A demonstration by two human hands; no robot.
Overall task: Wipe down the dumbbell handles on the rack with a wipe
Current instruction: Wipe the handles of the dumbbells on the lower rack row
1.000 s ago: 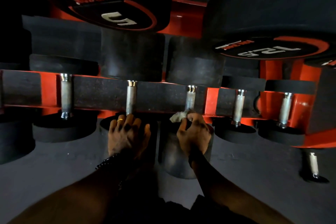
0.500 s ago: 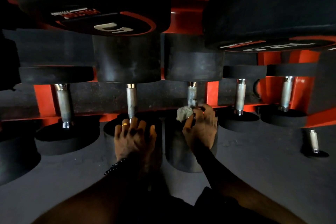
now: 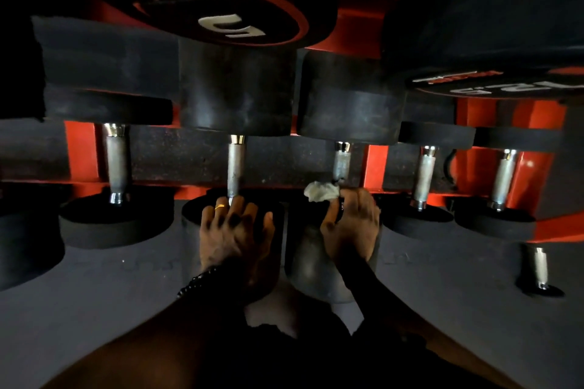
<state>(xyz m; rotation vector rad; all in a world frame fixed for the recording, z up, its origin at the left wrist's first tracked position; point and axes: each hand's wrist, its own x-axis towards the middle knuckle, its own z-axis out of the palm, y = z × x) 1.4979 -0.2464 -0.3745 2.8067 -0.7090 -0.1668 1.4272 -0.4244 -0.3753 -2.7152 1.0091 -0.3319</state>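
Presently we find both hands at the near ends of two neighbouring dumbbells on the red rack [image 3: 374, 164].

Right hand [image 3: 350, 224]: we note its fingers curled, pinching a crumpled white wipe [image 3: 320, 191] at the fingertips. The wipe sits against the lower end of the third handle [image 3: 342, 161], just above the hand and slightly toward the left hand. The palm lies over the near black head [image 3: 303, 262] of that dumbbell. Whether the fingers reach round the handle itself we cannot tell, the light being poor.

Left hand [image 3: 234, 230]: we record it lying flat, fingers loosely spread and holding nothing, on the near head [image 3: 192, 215] of the adjoining dumbbell. Its fingertips come up to the base of the second handle [image 3: 235, 167]. A gold ring [image 3: 220, 206] shows on one finger, and a dark beaded bracelet [image 3: 196, 283] on the wrist.

Beyond the left hand, further outward, stands another steel handle [image 3: 116, 161]. Outward of the right hand stand two more, the fourth handle [image 3: 423, 175] and the fifth handle [image 3: 504, 177], and a short handle [image 3: 540, 267] lies lower, well apart from that hand.

Above both hands hang larger dumbbell ends, one marked 5 [image 3: 230, 27] and one marked 12.5 [image 3: 480, 88]. Below the wrists we see grey matted flooring [image 3: 94, 309].
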